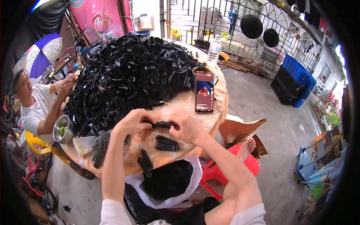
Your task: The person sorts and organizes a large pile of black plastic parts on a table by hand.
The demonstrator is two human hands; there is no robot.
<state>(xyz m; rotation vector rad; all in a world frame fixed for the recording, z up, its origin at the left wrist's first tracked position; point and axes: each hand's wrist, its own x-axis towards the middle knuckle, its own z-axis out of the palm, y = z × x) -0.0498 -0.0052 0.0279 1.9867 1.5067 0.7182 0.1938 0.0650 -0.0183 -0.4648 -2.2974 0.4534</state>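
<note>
Over the near edge of the table, my left hand [135, 122] pinches a small black plastic piece [151, 124]. Just to its right, my right hand [187, 127] grips one end of a longer black plastic part [164, 124]. The two pieces are close together; whether they touch I cannot tell. Below my right hand, several similar black parts [167, 143] lie side by side on the cloth. Two more black parts [145, 163] rest at the table's front edge. A large heap of black parts [131, 71] covers the far side of the table.
A white sack [197, 176] with black contents hangs open below the table edge. A propped phone [204, 93], a metal mug [216, 80] and a water bottle [214, 50] stand at right. Another person [37, 101] sits at left beside a metal bowl [63, 129]. A red stool [252, 163] stands right.
</note>
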